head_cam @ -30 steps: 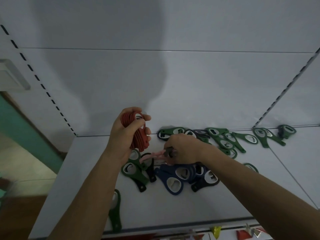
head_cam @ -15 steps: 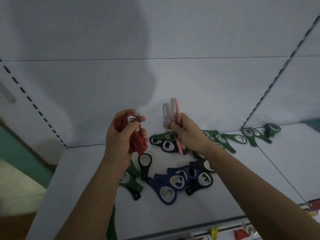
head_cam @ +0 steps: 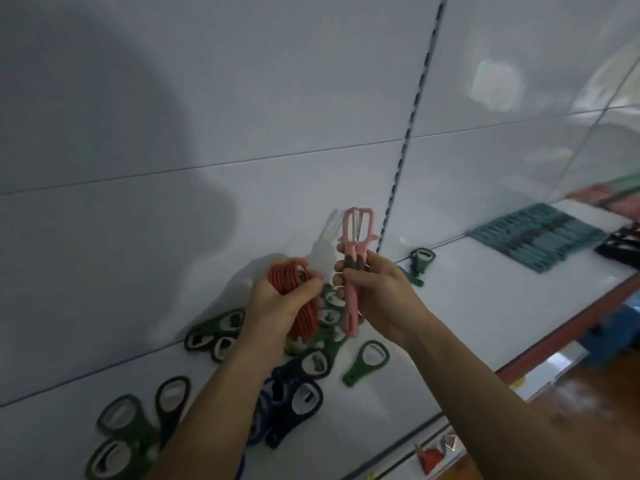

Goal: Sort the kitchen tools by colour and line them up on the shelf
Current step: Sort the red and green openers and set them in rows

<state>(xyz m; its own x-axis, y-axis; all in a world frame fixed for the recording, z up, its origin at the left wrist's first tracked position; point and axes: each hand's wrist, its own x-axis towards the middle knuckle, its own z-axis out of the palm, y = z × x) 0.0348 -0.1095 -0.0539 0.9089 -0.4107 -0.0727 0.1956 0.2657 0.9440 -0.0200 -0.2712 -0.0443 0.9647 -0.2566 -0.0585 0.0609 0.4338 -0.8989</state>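
My left hand (head_cam: 280, 303) grips a stack of red bottle openers (head_cam: 300, 306) above the white shelf (head_cam: 485, 292). Close to its right, my right hand (head_cam: 377, 292) holds pink peelers (head_cam: 355, 271) upright, their blade frames pointing up. Under both hands lies a loose pile of green bottle openers (head_cam: 214, 336) and dark blue openers (head_cam: 291, 403). One green opener (head_cam: 367, 362) lies apart at the right of the pile, and another green opener (head_cam: 420, 259) stands near the back wall.
A row of teal tools (head_cam: 533, 233) is lined up on the shelf at the right, with dark items (head_cam: 620, 244) beside it. The shelf's front edge (head_cam: 568, 327) runs diagonally at the right; a slotted upright (head_cam: 408, 133) crosses the back wall.
My right hand picked the pink peelers out of the pile and raised them upright. The view has swung right, bringing the teal row into sight. My left hand keeps the red stack.
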